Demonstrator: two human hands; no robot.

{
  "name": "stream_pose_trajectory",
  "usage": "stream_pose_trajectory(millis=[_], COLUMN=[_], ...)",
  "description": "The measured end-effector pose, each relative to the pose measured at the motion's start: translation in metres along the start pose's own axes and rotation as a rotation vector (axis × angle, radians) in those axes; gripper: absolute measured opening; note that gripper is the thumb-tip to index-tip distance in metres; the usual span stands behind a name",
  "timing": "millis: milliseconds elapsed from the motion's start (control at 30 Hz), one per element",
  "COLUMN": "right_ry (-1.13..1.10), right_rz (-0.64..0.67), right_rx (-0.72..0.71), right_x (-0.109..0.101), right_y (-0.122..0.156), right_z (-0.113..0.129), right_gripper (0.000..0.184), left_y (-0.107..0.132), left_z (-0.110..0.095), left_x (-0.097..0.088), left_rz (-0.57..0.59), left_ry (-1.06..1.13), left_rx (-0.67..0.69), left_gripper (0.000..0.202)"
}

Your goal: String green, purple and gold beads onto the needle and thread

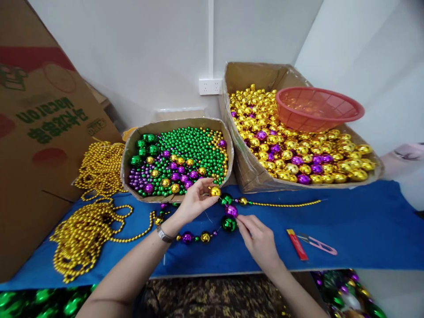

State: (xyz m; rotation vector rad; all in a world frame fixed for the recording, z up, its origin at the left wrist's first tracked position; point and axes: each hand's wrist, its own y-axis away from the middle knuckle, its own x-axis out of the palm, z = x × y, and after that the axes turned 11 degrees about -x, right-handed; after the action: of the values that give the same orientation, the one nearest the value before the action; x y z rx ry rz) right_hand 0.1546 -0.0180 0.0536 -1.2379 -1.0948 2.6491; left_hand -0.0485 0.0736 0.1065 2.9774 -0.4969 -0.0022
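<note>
My left hand (pixel 194 201) pinches a shiny gold ball (pixel 215 191) just in front of the small cardboard box. My right hand (pixel 256 236) grips the string beside a purple ball (pixel 231 210) and a large green ball (pixel 228 224). These balls belong to a bead strand (pixel 198 237) of purple, gold and green balls that curves across the blue tabletop (pixel 364 229) between my hands. A thin gold bead string (pixel 285 204) runs from the strand to the right.
A small box (pixel 175 154) of green, purple and gold balls stands behind my hands. A larger box (pixel 298 150) of gold balls holds a red basket (pixel 318 108). Gold bead strings (pixel 89 221) pile at the left. A red lighter (pixel 297 244) and pink snips (pixel 319 244) lie at the right.
</note>
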Motion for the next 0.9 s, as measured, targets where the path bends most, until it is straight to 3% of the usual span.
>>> stream_pose_trajectory(millis=[333, 600, 900], right_ry=[-0.023, -0.386, -0.677], right_rz=[-0.009, -0.012, -0.071], right_rx=[0.048, 0.342, 0.459], right_x=[0.003, 0.014, 0.022], right_y=[-0.002, 0.010, 0.024], right_z=[0.003, -0.005, -0.017], right_gripper=[0.018, 0.022, 0.029], left_y=[0.005, 0.006, 0.006], left_z=[0.000, 0.011, 0.000], left_x=[0.002, 0.011, 0.017], left_rz=[0.002, 0.015, 0.027], left_ry=[-0.059, -0.010, 0.072], left_rx=[-0.036, -0.065, -0.082], left_gripper=[0.047, 0.048, 0.034])
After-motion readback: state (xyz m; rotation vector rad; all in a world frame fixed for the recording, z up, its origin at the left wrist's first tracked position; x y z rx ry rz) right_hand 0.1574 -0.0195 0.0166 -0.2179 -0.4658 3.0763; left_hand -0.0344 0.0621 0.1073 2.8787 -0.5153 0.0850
